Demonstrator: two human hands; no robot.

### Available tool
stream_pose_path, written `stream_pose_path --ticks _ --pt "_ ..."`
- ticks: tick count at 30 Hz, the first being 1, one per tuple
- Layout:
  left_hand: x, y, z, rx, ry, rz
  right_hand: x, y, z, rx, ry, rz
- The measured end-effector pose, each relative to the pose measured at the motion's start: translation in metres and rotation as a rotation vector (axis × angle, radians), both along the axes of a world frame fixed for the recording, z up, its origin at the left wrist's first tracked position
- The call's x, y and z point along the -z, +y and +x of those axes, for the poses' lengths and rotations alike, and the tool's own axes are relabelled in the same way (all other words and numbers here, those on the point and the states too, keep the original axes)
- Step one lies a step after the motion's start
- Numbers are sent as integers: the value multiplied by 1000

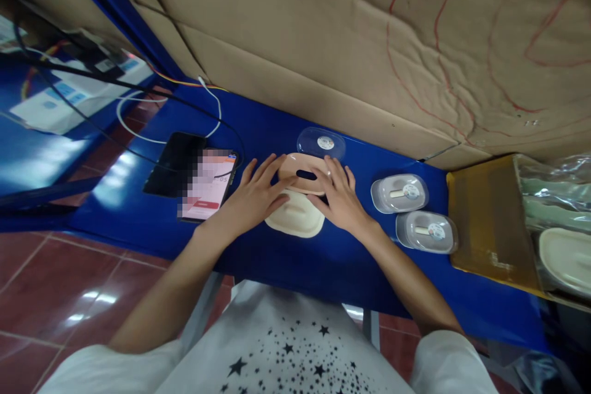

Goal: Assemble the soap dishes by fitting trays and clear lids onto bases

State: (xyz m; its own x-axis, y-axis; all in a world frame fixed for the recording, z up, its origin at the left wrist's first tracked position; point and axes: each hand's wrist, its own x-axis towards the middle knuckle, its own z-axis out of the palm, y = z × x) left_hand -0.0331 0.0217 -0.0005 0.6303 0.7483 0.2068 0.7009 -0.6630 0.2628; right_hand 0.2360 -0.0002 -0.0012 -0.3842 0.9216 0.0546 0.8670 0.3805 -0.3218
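My left hand (pixel 255 197) and my right hand (pixel 339 197) lie with fingers spread on a beige plastic lid (pixel 302 171) that has a dark oval slot in its middle. The lid sits tilted over a cream oval tray (pixel 295 221) on the blue table (pixel 286 258). The fingertips of both hands press on the lid's top from either side. A clear plastic lid with a round sticker (pixel 322 143) lies just behind them.
A phone with a lit screen (pixel 209 186) lies left of my left hand, next to a dark tablet (pixel 173 163) and cables. Two closed clear-lidded containers (pixel 400 192) (pixel 427 231) sit to the right. A cardboard box (pixel 498 221) with more trays stands at far right. Cardboard sheets line the back.
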Motion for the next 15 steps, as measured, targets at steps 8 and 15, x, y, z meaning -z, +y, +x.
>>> stream_pose_path --ticks 8,15 --pt "-3 9 -4 -26 -21 10 -5 29 -29 37 -37 -52" --pt "-20 -6 5 33 -66 -4 -48 -3 60 7 1 -5"
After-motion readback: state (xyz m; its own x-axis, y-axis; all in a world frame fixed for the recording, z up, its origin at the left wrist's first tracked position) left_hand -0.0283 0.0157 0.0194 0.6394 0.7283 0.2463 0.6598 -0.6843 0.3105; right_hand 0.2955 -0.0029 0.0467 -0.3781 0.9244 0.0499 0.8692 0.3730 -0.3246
